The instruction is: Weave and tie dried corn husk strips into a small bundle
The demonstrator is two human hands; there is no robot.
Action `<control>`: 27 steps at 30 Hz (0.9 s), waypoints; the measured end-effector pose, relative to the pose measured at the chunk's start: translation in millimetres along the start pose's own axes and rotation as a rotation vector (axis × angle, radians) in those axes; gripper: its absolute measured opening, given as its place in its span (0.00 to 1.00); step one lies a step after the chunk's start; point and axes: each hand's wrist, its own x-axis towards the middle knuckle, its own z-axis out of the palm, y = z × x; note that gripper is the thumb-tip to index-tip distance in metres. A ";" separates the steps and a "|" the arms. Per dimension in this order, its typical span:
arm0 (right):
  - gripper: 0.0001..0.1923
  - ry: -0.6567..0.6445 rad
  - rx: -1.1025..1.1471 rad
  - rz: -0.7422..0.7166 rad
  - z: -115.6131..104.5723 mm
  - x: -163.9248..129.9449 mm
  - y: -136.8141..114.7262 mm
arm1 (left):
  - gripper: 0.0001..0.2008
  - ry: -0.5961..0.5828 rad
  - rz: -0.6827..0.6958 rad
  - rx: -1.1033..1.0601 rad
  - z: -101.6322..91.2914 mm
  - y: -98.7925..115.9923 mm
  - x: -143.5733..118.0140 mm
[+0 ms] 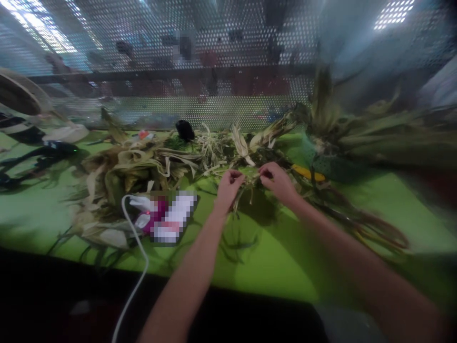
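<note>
My left hand and my right hand are close together above the green table, fingers pinched. Between their fingertips is a small tangle of thin dried husk strips, with loose ends hanging down. The left fingertips grip its near side; the right ones pinch at the opposite side, where the exact hold is blurred. Just beyond the hands lie pale husks and a bunch of shredded strips. A yellow-handled tool rests right of my right hand.
Left of my hands is a big pile of dried leaves. A pixelated flat object and a white cable lie nearer. A small black object stands at the back, before a perforated metal screen. More dried leaves spread at right.
</note>
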 end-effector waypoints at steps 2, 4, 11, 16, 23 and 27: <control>0.03 -0.001 0.127 0.122 -0.8 1.4 1.0 | 0.16 -0.067 -0.079 -0.188 -0.8 3.7 -3.2; 0.04 -0.006 0.250 0.212 -1.0 2.7 1.3 | 0.22 -0.143 -0.164 -0.314 0.2 6.4 -6.8; 0.04 0.003 0.421 0.216 -0.8 3.8 -0.8 | 0.23 -0.310 -0.366 -0.369 6.5 5.6 -11.4; 0.08 0.038 0.286 0.142 -4.2 2.0 -2.8 | 0.19 -0.237 -0.277 -0.282 5.3 2.2 -9.7; 0.10 0.046 0.015 0.133 -1.7 -3.0 -10.1 | 0.14 -0.142 0.030 0.003 7.5 -4.4 -6.4; 0.09 0.017 -0.029 0.121 3.6 -4.0 -7.3 | 0.13 -0.140 0.125 0.136 9.6 -2.5 -8.8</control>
